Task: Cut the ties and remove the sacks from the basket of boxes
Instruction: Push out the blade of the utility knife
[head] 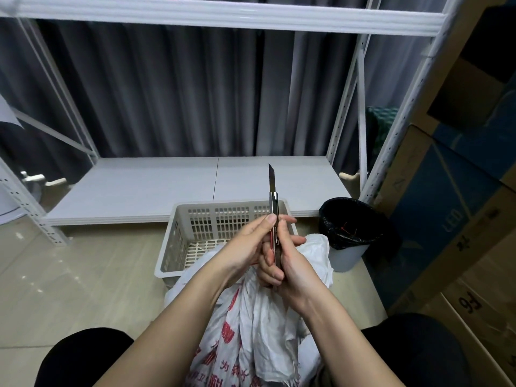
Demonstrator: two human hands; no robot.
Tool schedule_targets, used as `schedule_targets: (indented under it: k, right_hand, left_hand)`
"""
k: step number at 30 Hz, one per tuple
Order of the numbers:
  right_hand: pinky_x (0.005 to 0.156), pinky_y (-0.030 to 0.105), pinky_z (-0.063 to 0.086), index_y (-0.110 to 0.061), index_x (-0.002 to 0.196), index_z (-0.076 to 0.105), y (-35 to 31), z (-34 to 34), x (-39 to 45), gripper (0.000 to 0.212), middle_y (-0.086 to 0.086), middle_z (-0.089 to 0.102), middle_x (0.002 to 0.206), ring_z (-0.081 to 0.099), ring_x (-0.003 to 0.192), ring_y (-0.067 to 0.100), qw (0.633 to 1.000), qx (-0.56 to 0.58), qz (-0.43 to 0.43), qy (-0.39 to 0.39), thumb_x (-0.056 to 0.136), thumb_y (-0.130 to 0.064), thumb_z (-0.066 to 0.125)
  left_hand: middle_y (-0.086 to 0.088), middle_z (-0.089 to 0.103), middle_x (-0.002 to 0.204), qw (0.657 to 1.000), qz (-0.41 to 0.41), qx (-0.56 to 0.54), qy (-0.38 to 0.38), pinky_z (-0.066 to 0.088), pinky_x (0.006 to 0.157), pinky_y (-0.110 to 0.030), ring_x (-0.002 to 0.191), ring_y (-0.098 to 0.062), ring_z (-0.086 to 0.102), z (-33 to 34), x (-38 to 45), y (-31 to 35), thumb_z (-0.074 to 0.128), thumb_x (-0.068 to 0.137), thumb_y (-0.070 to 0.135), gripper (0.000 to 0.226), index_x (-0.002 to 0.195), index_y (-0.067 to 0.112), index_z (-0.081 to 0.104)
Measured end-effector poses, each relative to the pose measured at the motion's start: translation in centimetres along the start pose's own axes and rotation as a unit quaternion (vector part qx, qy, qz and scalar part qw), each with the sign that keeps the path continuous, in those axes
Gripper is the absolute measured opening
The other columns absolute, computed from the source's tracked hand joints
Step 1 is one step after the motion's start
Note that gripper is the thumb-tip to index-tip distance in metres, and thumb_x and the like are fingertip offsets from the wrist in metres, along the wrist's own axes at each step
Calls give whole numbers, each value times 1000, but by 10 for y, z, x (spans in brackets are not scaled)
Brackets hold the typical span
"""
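Now you hold the knife (273, 219) upright between both hands: your left hand (245, 247) pinches the handle with thumb and curled fingers, your right hand (290, 263) wraps it lower, and the thin metal blade is extended. One crumpled white woven sack (259, 317) with red print lies between your knees, draped over the near rim of the basket (178, 219), a pale perforated plastic crate. By this view no boxes show inside it; whether ties remain cannot be told.

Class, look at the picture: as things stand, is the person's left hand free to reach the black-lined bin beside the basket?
Probably not yet. The left hand grips the utility knife together with the right hand, and the bin stands off on the right, beyond the right arm and the white sack.
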State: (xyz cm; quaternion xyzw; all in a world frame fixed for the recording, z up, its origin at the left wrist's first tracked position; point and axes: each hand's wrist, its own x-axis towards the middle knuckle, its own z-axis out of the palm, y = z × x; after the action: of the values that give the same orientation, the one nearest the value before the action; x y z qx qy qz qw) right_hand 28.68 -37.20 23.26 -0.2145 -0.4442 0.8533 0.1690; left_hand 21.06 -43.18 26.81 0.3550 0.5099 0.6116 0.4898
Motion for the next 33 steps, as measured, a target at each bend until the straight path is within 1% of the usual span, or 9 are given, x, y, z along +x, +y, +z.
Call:
schedule_targets:
  k: [2,5,7,9,12,14,18,25,33]
  right_hand:
    - [31,9,25,-13,36,41,-2,-2,0,72,-2,29,26,26,19,8,999,23,11,-46,78,-69,25]
    - [34,9,34,-15,42,56,-4,1,1,69,-4,42,31,38,23,5,985,87,-17,-148,73,-74,38]
    - [31,8,26,-17,39,48,-6,1,1,65,-4,34,29,30,20,6,996,53,-32,-71,62,-77,49]
    - [31,9,17,-13,42,39,-10,3,-3,67,-1,27,28,22,20,8,999,12,-37,-20,69,-74,43]
    - [35,15,7,-11,52,52,-17,4,-9,61,1,38,36,24,23,8,999,13,-45,-12,87,-58,35]
    - [34,18,10,-12,74,65,-21,4,-13,44,2,48,48,29,27,6,995,74,-53,-33,88,-46,40]
    - [31,15,28,-7,97,62,-29,1,-17,36,-2,37,55,33,37,4,985,146,-23,-91,91,-35,40]
    - [31,12,21,-12,74,46,-23,7,-14,32,-4,25,41,24,29,5,994,75,-65,-34,91,-38,40]
    - [32,17,15,-16,66,47,-18,8,-12,42,-3,35,52,26,34,3,995,-9,-78,53,98,-41,39]
  left_hand:
    - [-30,69,95,1000,-13,-8,0,50,41,-19,45,-15,61,2,-3,1,32,101,35,36,110,14,61]
    - [-13,67,57,1000,-13,-16,-4,54,46,-24,83,-39,67,4,-2,3,34,98,37,37,108,12,59]
    - [-14,72,74,999,6,-38,4,52,41,-23,66,-27,67,7,2,7,33,97,42,39,116,21,59]
    - [-16,72,93,993,32,-104,37,47,34,-19,74,-27,66,10,8,11,32,98,43,37,119,26,58]
    - [-14,73,87,983,51,-155,79,58,55,-24,89,-27,71,14,12,14,37,100,34,30,101,15,60]
    - [-13,74,91,983,40,-163,78,59,76,-29,94,-25,71,14,14,13,38,101,32,30,98,11,59]
    - [-14,74,92,975,31,-202,89,58,82,-29,93,-23,72,11,15,8,38,101,28,32,97,6,60]
    - [-14,73,90,978,42,-190,69,58,72,-25,90,-23,72,8,14,10,34,102,25,34,101,4,60]
    - [-18,72,101,986,34,-162,38,48,47,-15,100,-27,69,1,13,5,37,98,26,32,103,5,59]
